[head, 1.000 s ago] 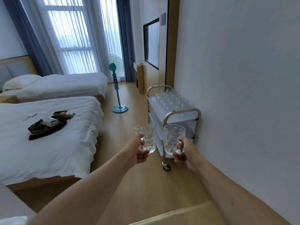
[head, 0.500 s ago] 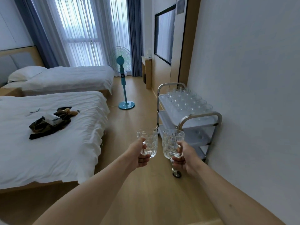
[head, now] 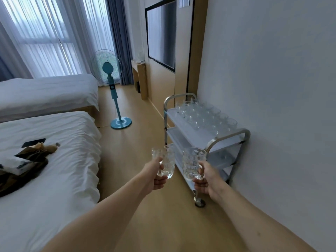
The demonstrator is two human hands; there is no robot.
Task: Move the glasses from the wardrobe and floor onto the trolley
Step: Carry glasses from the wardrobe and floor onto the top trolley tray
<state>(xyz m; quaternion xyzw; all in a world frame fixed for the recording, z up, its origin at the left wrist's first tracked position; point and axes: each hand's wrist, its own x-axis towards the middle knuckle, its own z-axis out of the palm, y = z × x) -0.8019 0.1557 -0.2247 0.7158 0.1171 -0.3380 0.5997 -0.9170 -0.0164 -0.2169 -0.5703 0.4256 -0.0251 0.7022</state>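
My left hand [head: 154, 176] grips a clear patterned glass mug [head: 166, 163] by its near side, held upright. A second mug of the same kind [head: 191, 163] stands upright in my right hand [head: 207, 180], whose fingers curl round its handle side. Both mugs hang in the air just in front of a steel three-shelf trolley [head: 229, 136] that stands against the right wall. Several glasses [head: 203, 115] stand in rows on its top shelf. The near end of the top shelf is bare white.
Two white beds [head: 54, 160] fill the left side, the near one with dark clothing and a phone on it. A teal standing fan [head: 113, 88] stands on the wooden floor beyond the trolley. The white wall runs along the right.
I have walked closer to the trolley, which now looks larger and nearer. Both hands keep holding their mugs upright, side by side.
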